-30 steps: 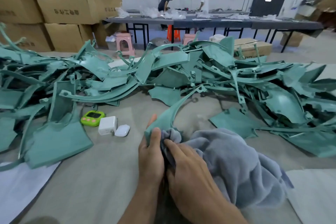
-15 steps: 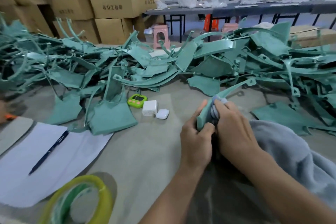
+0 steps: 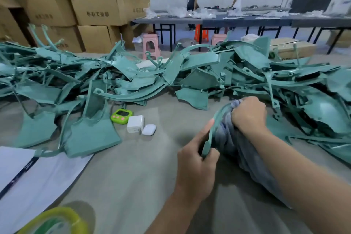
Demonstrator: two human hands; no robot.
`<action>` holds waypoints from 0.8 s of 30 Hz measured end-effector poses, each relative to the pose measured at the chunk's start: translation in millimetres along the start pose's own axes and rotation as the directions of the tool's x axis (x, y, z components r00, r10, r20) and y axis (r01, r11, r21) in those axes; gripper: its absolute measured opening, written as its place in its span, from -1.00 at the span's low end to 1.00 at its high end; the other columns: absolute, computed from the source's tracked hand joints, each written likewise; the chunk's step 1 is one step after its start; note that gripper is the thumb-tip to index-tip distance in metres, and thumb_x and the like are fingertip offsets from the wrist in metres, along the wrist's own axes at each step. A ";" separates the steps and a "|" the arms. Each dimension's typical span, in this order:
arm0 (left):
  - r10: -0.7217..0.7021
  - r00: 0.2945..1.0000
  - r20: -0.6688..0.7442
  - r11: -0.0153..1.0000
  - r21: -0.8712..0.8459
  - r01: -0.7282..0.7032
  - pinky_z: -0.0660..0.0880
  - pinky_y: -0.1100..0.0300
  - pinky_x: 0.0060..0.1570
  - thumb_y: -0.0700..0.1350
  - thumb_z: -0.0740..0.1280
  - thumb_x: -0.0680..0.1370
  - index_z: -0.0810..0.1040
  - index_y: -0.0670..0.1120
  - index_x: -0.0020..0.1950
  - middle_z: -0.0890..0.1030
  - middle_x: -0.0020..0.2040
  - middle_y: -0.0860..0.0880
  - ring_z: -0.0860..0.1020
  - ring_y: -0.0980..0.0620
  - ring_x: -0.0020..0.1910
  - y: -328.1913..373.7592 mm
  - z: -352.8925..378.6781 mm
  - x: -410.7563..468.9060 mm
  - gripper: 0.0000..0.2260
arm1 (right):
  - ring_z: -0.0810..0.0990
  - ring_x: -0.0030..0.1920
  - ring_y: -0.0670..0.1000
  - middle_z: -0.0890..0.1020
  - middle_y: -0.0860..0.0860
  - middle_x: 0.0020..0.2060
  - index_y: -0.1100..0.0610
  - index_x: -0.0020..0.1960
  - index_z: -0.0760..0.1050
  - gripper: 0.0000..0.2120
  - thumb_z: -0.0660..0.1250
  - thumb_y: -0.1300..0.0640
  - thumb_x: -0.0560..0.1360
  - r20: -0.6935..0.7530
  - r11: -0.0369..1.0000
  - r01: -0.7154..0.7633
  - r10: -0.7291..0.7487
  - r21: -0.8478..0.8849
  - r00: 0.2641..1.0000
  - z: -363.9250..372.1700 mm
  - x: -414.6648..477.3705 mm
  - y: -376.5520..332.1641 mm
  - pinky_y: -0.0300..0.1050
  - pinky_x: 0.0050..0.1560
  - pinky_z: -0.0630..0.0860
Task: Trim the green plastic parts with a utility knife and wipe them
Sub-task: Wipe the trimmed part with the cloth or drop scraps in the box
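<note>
The left hand (image 3: 195,157) grips a curved green plastic strip (image 3: 212,131); the right hand (image 3: 248,114), clutching a soft grey cloth (image 3: 233,142), now wipes farther beyond the left hand.

Bare table surface (image 3: 152,167) lies before the hands; a green parts heap (image 3: 133,74) blocks beyond.

Ahead of you, green timer (image 3: 121,116), white charger (image 3: 135,124) and earbud case (image 3: 149,129) sitting together, pen (image 3: 19,175) lying on paper (image 3: 47,176), yellow tape roll (image 3: 62,213), cardboard boxes (image 3: 96,7) standing behind.
</note>
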State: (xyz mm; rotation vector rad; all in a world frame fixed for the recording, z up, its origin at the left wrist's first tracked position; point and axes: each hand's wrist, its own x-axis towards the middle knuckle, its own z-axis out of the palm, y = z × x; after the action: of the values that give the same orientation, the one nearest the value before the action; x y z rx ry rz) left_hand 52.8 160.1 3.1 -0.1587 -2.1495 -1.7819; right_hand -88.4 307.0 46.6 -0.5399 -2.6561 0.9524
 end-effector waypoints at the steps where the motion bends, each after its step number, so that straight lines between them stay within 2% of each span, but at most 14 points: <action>1: 0.039 0.999 0.017 0.999 0.027 -0.039 0.48 0.44 -0.18 -0.14 0.25 0.37 0.46 0.34 0.40 0.67 -0.02 0.34 0.56 0.27 -0.25 0.1 2.6 -2.3 -0.36 | 0.63 -0.01 0.24 0.62 0.20 -0.17 0.24 -0.11 0.54 -0.90 0.31 0.24 0.57 -0.006 0.998 -0.001 0.001 -0.057 1.000 -3.9 4.3 5.8 -0.09 -0.15 0.42; 4: 0.151 0.988 -0.016 0.979 0.138 -0.148 0.45 0.50 -0.14 -0.15 0.23 0.42 0.34 0.31 0.49 0.65 0.09 0.33 0.57 0.32 -0.22 -2.0 7.1 -5.6 -0.33 | 0.58 -0.17 0.21 0.50 0.10 -0.35 0.17 -0.31 0.38 -0.74 0.32 0.31 0.51 -0.022 0.998 -0.001 -0.001 -0.067 1.000 -17.2 12.5 19.6 -0.06 -0.22 0.42; 6: 0.270 0.958 -0.097 0.936 0.259 -0.238 0.47 0.45 0.08 -0.22 0.24 0.42 0.40 0.15 0.54 0.64 0.24 0.25 0.62 0.30 0.04 -3.8 5.2 -7.6 -0.33 | 0.54 -0.20 0.20 0.51 0.09 -0.34 0.19 -0.27 0.43 -0.79 0.30 0.29 0.53 -0.045 0.999 0.046 -0.046 -0.010 0.998 -28.1 11.7 28.1 -0.07 -0.23 0.40; 8: 0.445 0.891 -0.092 0.823 0.435 -0.366 0.38 0.19 0.43 -0.31 0.26 0.38 0.50 -0.08 0.49 0.58 0.39 0.06 0.49 0.18 0.40 -10.8 1.0 -4.2 -0.35 | 0.55 -0.19 0.14 0.59 0.05 -0.26 0.20 -0.10 0.53 -0.92 0.28 0.23 0.54 -0.080 0.981 0.172 -0.166 0.083 0.983 -37.8 1.1 34.8 -0.08 -0.28 0.39; 9: 0.485 0.875 -0.017 0.738 0.544 -0.398 0.34 0.01 0.49 -0.34 0.31 0.34 0.52 -0.12 0.46 0.56 0.41 0.02 0.45 0.12 0.46 -12.8 -1.2 -1.8 -0.34 | 0.55 -0.19 0.04 0.61 -0.03 -0.22 0.12 -0.02 0.53 -0.94 0.29 0.21 0.54 -0.117 0.960 0.237 -0.221 0.146 0.968 -42.8 -8.9 35.8 -0.20 -0.29 0.40; 10: 0.429 0.896 0.115 0.667 0.629 -0.400 0.29 -0.13 0.51 -0.35 0.37 0.28 0.52 -0.09 0.46 0.54 0.43 0.02 0.44 0.06 0.47 -13.7 -2.7 0.4 -0.28 | 0.53 -0.21 -0.09 0.59 -0.13 -0.20 -0.01 0.02 0.51 -0.87 0.31 0.19 0.53 -0.164 0.939 0.278 -0.247 0.205 0.955 -47.6 -19.0 36.2 -0.30 -0.29 0.38; 12: 0.132 0.915 0.382 0.599 0.705 -0.381 0.03 -0.17 0.60 -0.21 0.41 0.27 0.40 0.09 0.56 0.33 0.53 0.19 0.31 0.15 0.55 -13.5 0.2 0.7 -0.17 | 0.54 -0.22 -0.19 0.57 -0.21 -0.21 -0.18 0.01 0.43 -0.74 0.35 0.17 0.50 -0.235 0.896 0.303 -0.234 0.324 0.943 -57.6 -35.9 34.3 -0.24 -0.30 0.39; 14: -0.047 0.865 0.500 0.675 0.654 -0.341 -0.21 -0.02 0.62 0.11 0.32 0.37 0.26 0.22 0.59 0.06 0.56 0.34 0.02 0.35 0.58 -16.3 8.3 -4.7 -0.24 | 0.55 -0.21 -0.22 0.58 -0.20 -0.22 -0.17 -0.01 0.43 -0.74 0.38 0.19 0.49 -0.217 0.870 0.295 -0.223 0.395 0.950 -64.3 -44.3 34.3 -0.17 -0.31 0.41; 15: -0.051 0.879 0.474 0.741 0.608 -0.285 -0.23 0.06 0.61 0.21 0.27 0.37 0.31 0.25 0.57 0.07 0.57 0.34 -0.02 0.39 0.57 -16.5 10.2 -5.2 -0.28 | 0.55 -0.20 -0.22 0.59 -0.21 -0.22 -0.16 -0.02 0.46 -0.74 0.38 0.20 0.50 -0.188 0.869 0.301 -0.245 0.393 0.951 -67.4 -46.7 35.3 -0.17 -0.30 0.43; 17: 0.031 0.965 0.261 0.811 0.558 -0.177 -0.19 0.20 0.60 0.23 0.27 0.38 0.45 0.20 0.49 0.24 0.57 0.26 0.07 0.34 0.57 -18.4 6.1 -0.8 -0.36 | 0.57 -0.17 -0.20 0.63 -0.20 -0.19 -0.17 -0.04 0.52 -0.72 0.39 0.23 0.52 -0.150 0.855 0.348 -0.314 0.384 0.938 -74.2 -50.3 37.2 -0.19 -0.25 0.46; 18: 0.065 0.991 0.120 0.804 0.582 -0.123 -0.12 0.23 0.58 0.20 0.31 0.42 0.45 0.17 0.48 0.32 0.55 0.22 0.14 0.25 0.57 -21.8 -0.4 3.5 -0.40 | 0.59 -0.15 -0.20 0.65 -0.21 -0.16 -0.18 -0.04 0.55 -0.72 0.39 0.23 0.53 -0.144 0.829 0.391 -0.364 0.400 0.920 -77.5 -53.8 36.8 -0.22 -0.22 0.48; 20: -0.024 0.997 -0.078 0.766 0.639 0.068 0.16 0.17 0.52 0.17 0.38 0.51 0.37 0.11 0.48 0.43 0.48 0.07 0.29 0.05 0.49 -30.6 -16.8 12.6 -0.45 | 0.63 -0.12 -0.21 0.66 -0.26 -0.11 -0.24 0.00 0.57 -0.74 0.37 0.16 0.58 -0.122 0.736 0.516 -0.520 0.438 0.846 -79.3 -68.4 31.0 -0.36 -0.21 0.51; 22: -0.221 0.971 -0.087 0.747 0.626 0.226 0.44 0.03 0.30 0.16 0.36 0.56 0.44 0.10 0.41 0.59 0.30 -0.01 0.50 -0.08 0.30 -39.3 -24.3 19.4 -0.56 | 0.61 -0.12 -0.23 0.64 -0.30 -0.12 -0.28 0.11 0.52 -0.75 0.34 0.08 0.59 -0.050 0.697 0.632 -0.657 0.338 0.752 -64.0 -84.2 24.2 -0.37 -0.22 0.54; 24: -0.285 0.956 -0.074 0.835 0.469 0.286 0.55 -0.01 0.04 0.09 0.34 0.60 0.60 0.11 0.17 0.70 0.01 0.05 0.62 -0.08 0.05 -42.1 -23.5 22.3 -0.81 | 0.50 -0.07 -0.20 0.59 -0.26 -0.16 -0.24 0.18 0.45 -0.70 0.33 0.06 0.51 0.021 0.660 0.750 -0.751 0.043 0.660 -34.4 -99.9 21.6 -0.32 -0.10 0.43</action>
State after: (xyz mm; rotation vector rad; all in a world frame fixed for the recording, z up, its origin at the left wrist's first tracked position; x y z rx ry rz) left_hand 23.8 125.7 -25.1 0.3035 -2.6463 -1.3159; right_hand 19.0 298.5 46.0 0.5895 -2.4824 0.7151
